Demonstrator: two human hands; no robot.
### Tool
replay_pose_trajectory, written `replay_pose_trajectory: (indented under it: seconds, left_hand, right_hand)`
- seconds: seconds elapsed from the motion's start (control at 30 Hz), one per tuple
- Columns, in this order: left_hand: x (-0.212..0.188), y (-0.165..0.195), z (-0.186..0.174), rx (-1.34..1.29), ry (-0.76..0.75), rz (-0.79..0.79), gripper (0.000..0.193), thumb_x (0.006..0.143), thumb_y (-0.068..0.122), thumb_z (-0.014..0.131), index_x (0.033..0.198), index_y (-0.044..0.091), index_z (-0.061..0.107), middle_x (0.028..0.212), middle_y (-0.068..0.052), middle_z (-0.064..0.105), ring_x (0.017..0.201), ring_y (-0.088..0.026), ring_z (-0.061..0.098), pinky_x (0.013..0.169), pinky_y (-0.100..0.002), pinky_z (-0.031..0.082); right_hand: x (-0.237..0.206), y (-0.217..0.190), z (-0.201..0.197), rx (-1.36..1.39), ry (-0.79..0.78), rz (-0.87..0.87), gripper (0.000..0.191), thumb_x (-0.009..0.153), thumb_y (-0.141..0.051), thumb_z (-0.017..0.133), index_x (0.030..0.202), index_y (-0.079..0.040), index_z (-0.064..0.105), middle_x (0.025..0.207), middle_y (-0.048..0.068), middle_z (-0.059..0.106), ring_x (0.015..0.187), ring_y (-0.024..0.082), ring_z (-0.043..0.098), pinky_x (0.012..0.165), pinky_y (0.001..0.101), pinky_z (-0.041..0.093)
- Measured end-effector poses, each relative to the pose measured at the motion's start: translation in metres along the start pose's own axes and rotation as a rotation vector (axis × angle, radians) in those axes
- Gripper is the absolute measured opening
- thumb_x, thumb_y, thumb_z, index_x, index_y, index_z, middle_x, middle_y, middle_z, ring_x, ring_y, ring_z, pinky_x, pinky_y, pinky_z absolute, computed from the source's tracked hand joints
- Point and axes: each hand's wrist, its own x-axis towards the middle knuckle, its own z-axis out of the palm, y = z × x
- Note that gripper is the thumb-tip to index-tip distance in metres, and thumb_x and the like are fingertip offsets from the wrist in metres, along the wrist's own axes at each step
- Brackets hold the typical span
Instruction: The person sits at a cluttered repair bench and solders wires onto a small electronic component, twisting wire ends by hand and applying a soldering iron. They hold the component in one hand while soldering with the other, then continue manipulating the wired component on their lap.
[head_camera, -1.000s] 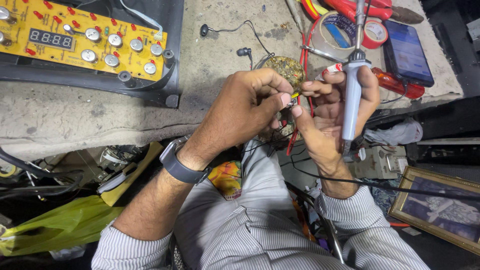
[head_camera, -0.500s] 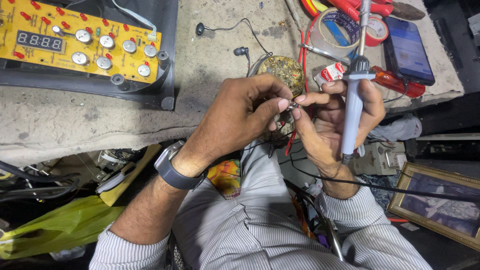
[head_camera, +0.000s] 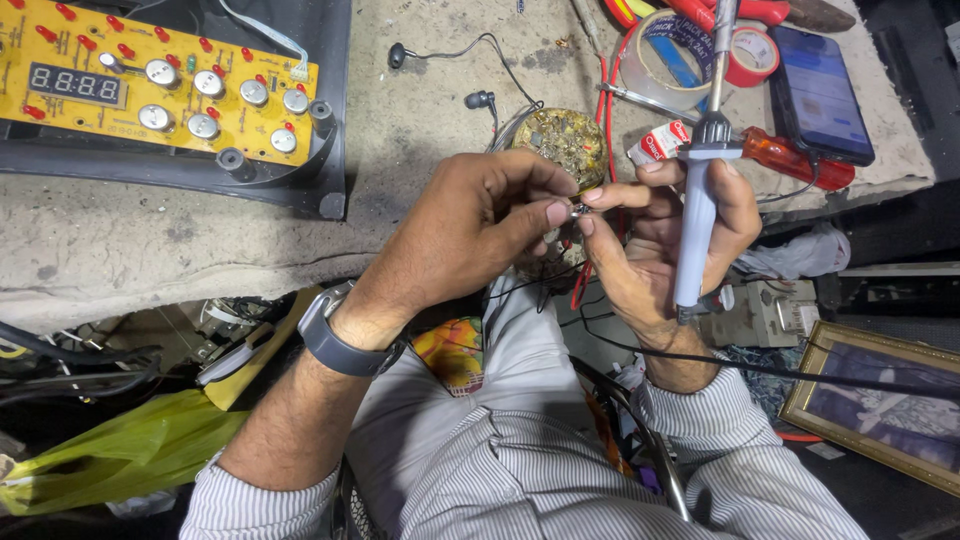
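At the far left of the rough grey workbench (head_camera: 150, 240) lies one yellow circuit board (head_camera: 150, 85) studded with round silver buttons, small red lights and a dark digit display, seated in a black plastic housing (head_camera: 330, 150). Below the bench edge a yellow-green plastic bag (head_camera: 120, 450) sags among dark cables.

Moving right, the person's left hand (head_camera: 470, 240), a dark grey watch (head_camera: 335, 335) on its wrist, is closed in a pinch: thumb and forefinger nip a tiny metal-tipped part (head_camera: 578, 211) that sits just in front of a round, crusted tin of solder residue (head_camera: 565, 140). The right hand (head_camera: 660, 240) meets it there, its fingertips also pinching the part, while the other fingers wrap around one grey-handled soldering iron (head_camera: 698, 210), held upright with its tip pointing away from the joint.

By my reading the work is at the preparing stage: the small part is held and being fiddled with, and the iron is not yet applied to it.

Further right I count two rolls of tape, one clear (head_camera: 665, 60) and one red (head_camera: 750, 55), one orange-handled screwdriver (head_camera: 795, 160), one dark smartphone (head_camera: 820, 90), and one gold-framed picture (head_camera: 880, 400) low in the corner.
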Motion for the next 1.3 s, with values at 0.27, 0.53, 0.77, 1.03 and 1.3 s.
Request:
replay_pose_trajectory:
  seconds: [0.27,0.53,0.77,1.03,1.3]
  left_hand:
    - [0.003,0.004,-0.005,0.064,-0.057,-0.036,0.019,0.101,0.017,0.064,0.108,0.001,0.072,0.077,0.003,0.068,0.068,-0.002,0.061,0.060,-0.022,0.053]
    - [0.006,0.008,-0.005,0.132,-0.055,-0.058,0.017,0.099,0.017,0.064,0.103,0.001,0.069,0.075,0.002,0.069,0.065,-0.003,0.065,0.057,-0.023,0.054]
    - [0.006,0.011,-0.008,0.373,-0.034,0.004,0.020,0.096,0.021,0.063,0.092,0.002,0.065,0.067,-0.005,0.067,0.061,-0.015,0.068,0.056,-0.034,0.052]
    - [0.001,0.012,-0.002,0.527,0.043,0.091,0.014,0.089,0.014,0.061,0.092,0.001,0.065,0.071,-0.015,0.068,0.065,-0.029,0.070,0.062,-0.043,0.051]
    - [-0.007,0.008,-0.007,0.201,0.021,0.064,0.019,0.099,0.010,0.066,0.115,0.000,0.064,0.087,0.000,0.071,0.075,-0.004,0.068,0.065,-0.024,0.059]
  right_hand:
    - [0.002,0.003,0.001,-0.011,0.002,-0.022,0.096,0.095,0.027,0.074,0.157,-0.024,0.021,0.141,0.013,0.049,0.108,0.025,0.072,0.093,0.0347,0.065]
    - [0.005,-0.002,0.000,-0.027,-0.063,-0.021,0.097,0.095,0.026,0.075,0.158,-0.026,0.023,0.138,0.012,0.050,0.107,0.026,0.073,0.093,0.0356,0.064]
    - [0.011,-0.006,-0.001,-0.153,-0.127,-0.103,0.097,0.091,0.023,0.076,0.157,-0.025,0.023,0.136,0.016,0.050,0.110,0.028,0.066,0.093,0.0413,0.068]
    - [0.009,-0.005,-0.004,-0.130,-0.171,-0.066,0.093,0.091,0.021,0.077,0.155,-0.026,0.027,0.132,0.015,0.053,0.112,0.024,0.070,0.091,0.0414,0.067]
    - [0.011,-0.005,-0.006,-0.107,-0.162,-0.091,0.096,0.092,0.023,0.075,0.157,-0.027,0.025,0.132,0.015,0.051,0.113,0.027,0.067,0.093,0.0427,0.068]
